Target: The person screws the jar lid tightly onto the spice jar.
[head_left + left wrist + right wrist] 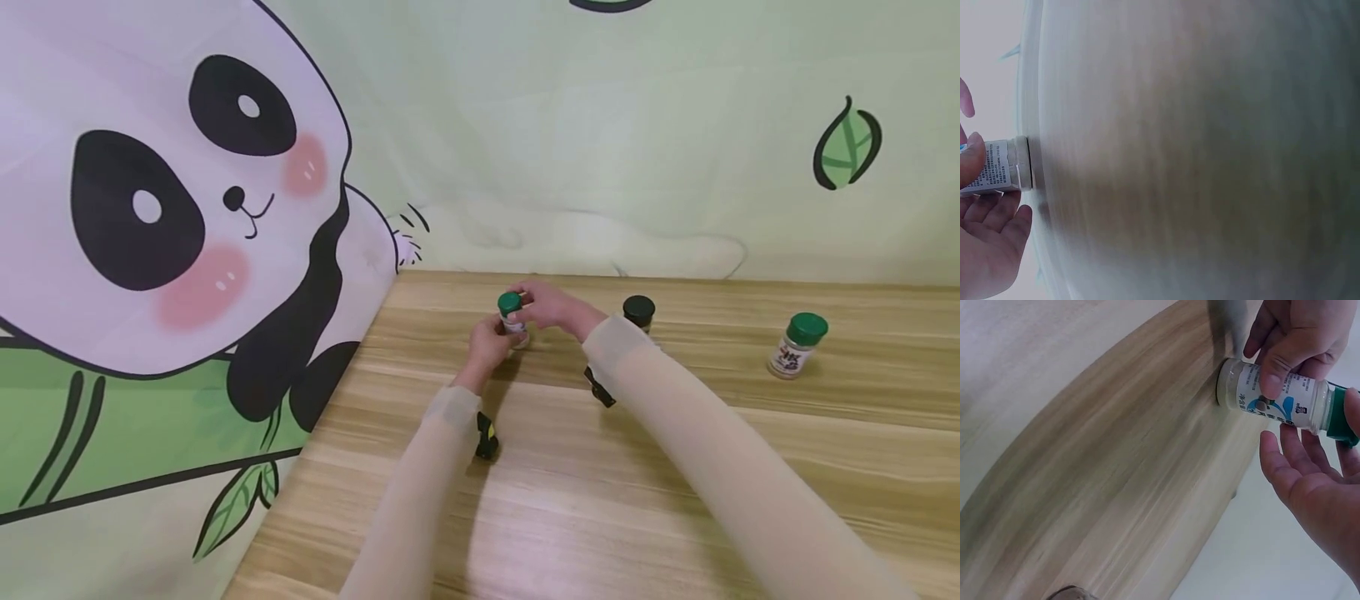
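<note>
A small clear spice bottle [1250, 390] with a printed white label and a green cap [510, 302] stands toward the far left of the table. My left hand [489, 343] grips its body, the thumb lying across the label. At the top, my right hand [551, 307] holds the green cap between thumb and fingers. The left wrist view shows the bottle's base [1022, 164] right at the tabletop, with the left hand's fingers [1000, 215] curled round behind the label. Part of the cap is cut off by the edge of the right wrist view.
A black-capped bottle [638, 311] stands just right of my right hand, partly hidden by the sleeve. Farther right is another green-capped bottle [792, 357]. The wooden table [570, 500] meets a panda-printed cloth [525, 167] at its back and left.
</note>
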The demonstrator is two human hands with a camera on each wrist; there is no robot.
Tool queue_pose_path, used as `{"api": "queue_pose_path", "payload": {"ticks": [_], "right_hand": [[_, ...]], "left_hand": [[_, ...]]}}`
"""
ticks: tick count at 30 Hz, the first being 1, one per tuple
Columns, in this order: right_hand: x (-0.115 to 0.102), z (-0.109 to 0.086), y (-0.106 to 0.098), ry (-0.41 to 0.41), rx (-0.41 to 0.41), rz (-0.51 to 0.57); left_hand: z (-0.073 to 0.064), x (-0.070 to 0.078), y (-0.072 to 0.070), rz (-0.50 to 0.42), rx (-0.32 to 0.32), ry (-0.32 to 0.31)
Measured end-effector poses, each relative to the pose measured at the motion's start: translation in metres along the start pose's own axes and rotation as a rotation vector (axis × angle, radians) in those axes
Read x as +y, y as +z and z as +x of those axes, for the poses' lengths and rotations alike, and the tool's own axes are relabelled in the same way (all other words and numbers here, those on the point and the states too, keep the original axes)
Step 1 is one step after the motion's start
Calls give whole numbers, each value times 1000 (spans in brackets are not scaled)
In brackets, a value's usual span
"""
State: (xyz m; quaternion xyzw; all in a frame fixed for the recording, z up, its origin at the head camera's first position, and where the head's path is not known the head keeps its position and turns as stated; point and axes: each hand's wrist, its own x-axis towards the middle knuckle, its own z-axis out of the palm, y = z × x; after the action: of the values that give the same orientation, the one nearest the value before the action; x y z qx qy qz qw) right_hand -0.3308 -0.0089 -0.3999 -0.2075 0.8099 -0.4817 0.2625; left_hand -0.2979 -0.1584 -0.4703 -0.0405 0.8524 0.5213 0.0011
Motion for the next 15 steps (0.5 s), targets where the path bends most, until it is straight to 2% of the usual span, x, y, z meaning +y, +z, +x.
{"api": "queue_pose_path", "payload": {"ticks": [8,15], "right_hand": [[-1,7,8,-52,74,-41],[6,3,13,-85,147,-52]], "left_hand": [[-2,3,-8,32,29,14],[-4,2,-4,39,9,30]]}}
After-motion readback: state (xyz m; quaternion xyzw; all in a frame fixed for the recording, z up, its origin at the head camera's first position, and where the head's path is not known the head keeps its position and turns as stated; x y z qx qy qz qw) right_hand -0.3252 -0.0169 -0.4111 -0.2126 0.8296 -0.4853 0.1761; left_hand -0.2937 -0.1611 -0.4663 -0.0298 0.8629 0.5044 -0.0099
